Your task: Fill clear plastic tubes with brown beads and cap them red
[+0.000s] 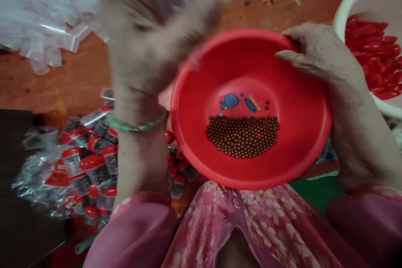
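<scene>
The right hand point(317, 52) grips the rim of a red basin point(201, 104), tilting it so brown beads point(242, 136) pool low. The left hand point(141, 46) is too blurred to tell whether it is open or closed.

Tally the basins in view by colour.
Red plastic basin: 1
White plastic basin: 1
Total: 2
</scene>
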`<state>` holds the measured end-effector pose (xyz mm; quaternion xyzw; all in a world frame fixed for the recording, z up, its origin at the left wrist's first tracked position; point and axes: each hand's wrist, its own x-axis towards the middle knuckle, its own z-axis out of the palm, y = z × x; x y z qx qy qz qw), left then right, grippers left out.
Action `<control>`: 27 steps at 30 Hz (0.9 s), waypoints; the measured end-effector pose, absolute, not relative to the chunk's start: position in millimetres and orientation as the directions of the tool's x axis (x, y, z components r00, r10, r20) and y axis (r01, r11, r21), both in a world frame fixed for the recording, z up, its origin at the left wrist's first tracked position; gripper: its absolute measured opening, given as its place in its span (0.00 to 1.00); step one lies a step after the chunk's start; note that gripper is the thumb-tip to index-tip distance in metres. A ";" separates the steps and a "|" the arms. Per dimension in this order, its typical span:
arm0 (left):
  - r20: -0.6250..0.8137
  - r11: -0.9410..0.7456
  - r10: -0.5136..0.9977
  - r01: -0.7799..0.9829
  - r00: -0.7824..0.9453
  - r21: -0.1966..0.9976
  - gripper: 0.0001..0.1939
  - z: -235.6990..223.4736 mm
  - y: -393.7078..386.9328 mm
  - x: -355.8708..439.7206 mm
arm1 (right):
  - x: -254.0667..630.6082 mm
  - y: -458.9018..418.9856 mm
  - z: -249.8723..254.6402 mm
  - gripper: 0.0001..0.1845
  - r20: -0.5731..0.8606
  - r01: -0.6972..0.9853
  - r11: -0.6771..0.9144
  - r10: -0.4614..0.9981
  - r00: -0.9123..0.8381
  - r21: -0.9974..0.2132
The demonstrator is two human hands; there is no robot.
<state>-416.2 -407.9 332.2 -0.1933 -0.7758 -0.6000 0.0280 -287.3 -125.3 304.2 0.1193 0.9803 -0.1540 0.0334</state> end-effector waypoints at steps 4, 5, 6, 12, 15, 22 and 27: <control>0.075 0.229 0.940 0.779 -0.332 0.584 0.12 318.6 -371.6 -358.3 | -266.8 -132.2 318.5 0.27 0.137 0.174 0.905 0.243 -0.960 -0.387; -0.026 0.254 0.959 0.822 -0.281 0.509 0.11 310.1 -362.5 -352.4 | -260.8 -135.6 321.1 0.25 0.144 0.160 0.878 0.248 -0.958 -0.450; -0.106 0.276 0.961 0.853 -0.256 0.443 0.12 300.9 -355.1 -349.0 | -255.5 -139.4 322.2 0.23 0.116 0.139 0.859 0.223 -0.968 -0.493; -0.243 0.249 0.946 0.961 -0.215 0.117 0.30 266.8 -348.2 -346.3 | -249.5 -157.3 297.9 0.20 -0.310 -0.073 0.917 -0.206 -0.928 -0.392; -0.289 0.282 0.921 0.959 -0.261 0.031 0.33 269.8 -351.6 -348.3 | -255.0 -156.9 284.8 0.19 -0.390 -0.165 0.945 -0.270 -0.880 -0.281; -0.243 0.386 0.897 0.922 -0.369 0.024 0.34 273.5 -355.3 -362.4 | -268.3 -175.1 279.9 0.20 -0.578 -0.206 0.973 -0.229 -0.784 -0.106; -0.189 0.416 0.899 0.905 -0.395 0.087 0.24 277.5 -362.2 -362.4 | -271.3 -204.5 269.9 0.29 -0.653 -0.102 0.994 -0.105 -0.750 -0.043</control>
